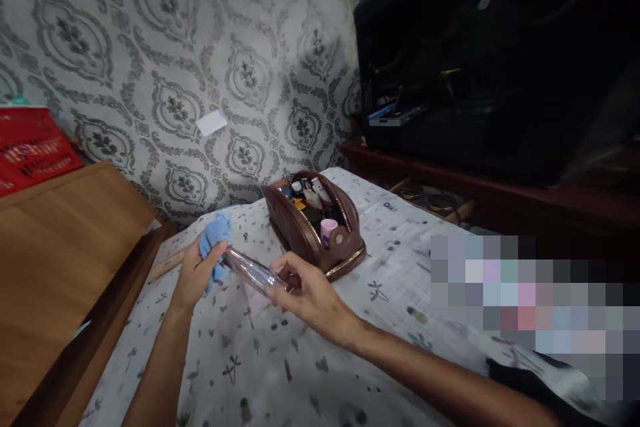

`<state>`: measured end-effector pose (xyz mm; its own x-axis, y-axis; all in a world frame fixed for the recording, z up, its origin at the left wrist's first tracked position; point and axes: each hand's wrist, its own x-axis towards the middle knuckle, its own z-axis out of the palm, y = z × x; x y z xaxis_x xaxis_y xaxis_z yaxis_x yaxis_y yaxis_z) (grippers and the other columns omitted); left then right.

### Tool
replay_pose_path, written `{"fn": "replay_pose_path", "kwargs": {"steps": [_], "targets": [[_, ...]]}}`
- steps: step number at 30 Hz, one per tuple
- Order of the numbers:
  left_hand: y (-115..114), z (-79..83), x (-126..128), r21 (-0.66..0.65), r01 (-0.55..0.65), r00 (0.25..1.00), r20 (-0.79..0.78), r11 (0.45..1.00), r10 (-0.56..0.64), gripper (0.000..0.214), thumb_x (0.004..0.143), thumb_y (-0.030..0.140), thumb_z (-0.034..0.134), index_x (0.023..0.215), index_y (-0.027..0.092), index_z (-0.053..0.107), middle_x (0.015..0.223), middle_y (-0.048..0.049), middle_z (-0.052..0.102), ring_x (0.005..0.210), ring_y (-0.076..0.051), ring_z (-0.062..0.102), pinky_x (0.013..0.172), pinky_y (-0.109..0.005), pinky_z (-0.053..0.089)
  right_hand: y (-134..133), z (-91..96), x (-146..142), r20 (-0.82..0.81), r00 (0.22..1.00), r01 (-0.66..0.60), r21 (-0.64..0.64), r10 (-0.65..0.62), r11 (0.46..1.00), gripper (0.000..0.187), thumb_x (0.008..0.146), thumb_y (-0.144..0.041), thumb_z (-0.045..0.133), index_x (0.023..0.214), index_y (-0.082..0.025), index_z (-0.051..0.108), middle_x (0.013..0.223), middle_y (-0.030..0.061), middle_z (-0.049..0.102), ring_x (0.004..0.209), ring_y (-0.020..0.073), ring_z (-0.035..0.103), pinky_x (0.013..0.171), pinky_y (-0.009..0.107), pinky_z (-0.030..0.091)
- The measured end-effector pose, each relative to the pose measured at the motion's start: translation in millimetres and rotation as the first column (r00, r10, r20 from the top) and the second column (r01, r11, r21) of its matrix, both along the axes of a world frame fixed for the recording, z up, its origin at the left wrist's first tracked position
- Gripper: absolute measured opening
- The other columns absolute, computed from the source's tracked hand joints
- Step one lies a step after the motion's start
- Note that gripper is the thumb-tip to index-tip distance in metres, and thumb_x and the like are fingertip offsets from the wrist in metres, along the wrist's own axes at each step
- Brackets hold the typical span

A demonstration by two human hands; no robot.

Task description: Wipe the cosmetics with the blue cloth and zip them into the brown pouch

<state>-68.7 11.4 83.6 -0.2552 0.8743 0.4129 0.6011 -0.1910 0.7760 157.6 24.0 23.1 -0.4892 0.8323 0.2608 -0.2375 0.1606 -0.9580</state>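
Note:
My left hand point(193, 273) is closed on a crumpled light blue cloth point(216, 230), its thumb at the upper end of a clear, shiny tapered bottle point(253, 270). The fingers of my right hand point(310, 290) are wrapped round the lower end of that bottle. Just beyond my right hand stands a brown toiletry bag point(293, 227), unzipped, with small bottles and a pink-capped container point(329, 230) inside. A pale pink piece point(256, 300) lies on the sheet below the bottle; its kind is unclear.
Everything rests on a white printed sheet point(300, 373). At the left rises a wooden panel point(65, 267) with a red package point(37, 150) on it. A large black screen point(470, 73) stands on a dark red cabinet point(390, 170) at the right. The right foreground is pixelated.

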Motion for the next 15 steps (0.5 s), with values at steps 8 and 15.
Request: {"fn": "replay_pose_path", "kwargs": {"steps": [8,15], "targets": [[60.7,19.8,54.8,0.165,0.08,0.991,0.09,0.983,-0.096,0.039,0.091,0.054,0.056,0.106,0.019,0.065,0.103,-0.0071,0.072,0.091,-0.021,0.068,0.071,-0.026,0.053,29.6,30.0,79.0,-0.076,0.997,-0.037,-0.096,0.029,0.995,0.035,0.075,-0.045,0.08,0.099,-0.023,0.067,0.077,-0.0005,0.067,0.062,0.0147,0.062,0.055,0.027,0.052],[90.7,10.5,81.3,0.023,0.281,0.909,-0.326,0.959,-0.259,0.038,0.093,0.043,0.054,0.122,0.019,0.063,0.116,-0.009,0.07,0.099,-0.024,0.066,0.09,-0.033,0.052,69.8,51.8,125.5,-0.186,0.963,0.155,-0.21,-0.195,0.965,0.034,0.07,-0.043,0.088,0.087,-0.02,0.069,0.076,0.0045,0.072,0.065,0.0197,0.07,0.064,0.035,0.06]]}}
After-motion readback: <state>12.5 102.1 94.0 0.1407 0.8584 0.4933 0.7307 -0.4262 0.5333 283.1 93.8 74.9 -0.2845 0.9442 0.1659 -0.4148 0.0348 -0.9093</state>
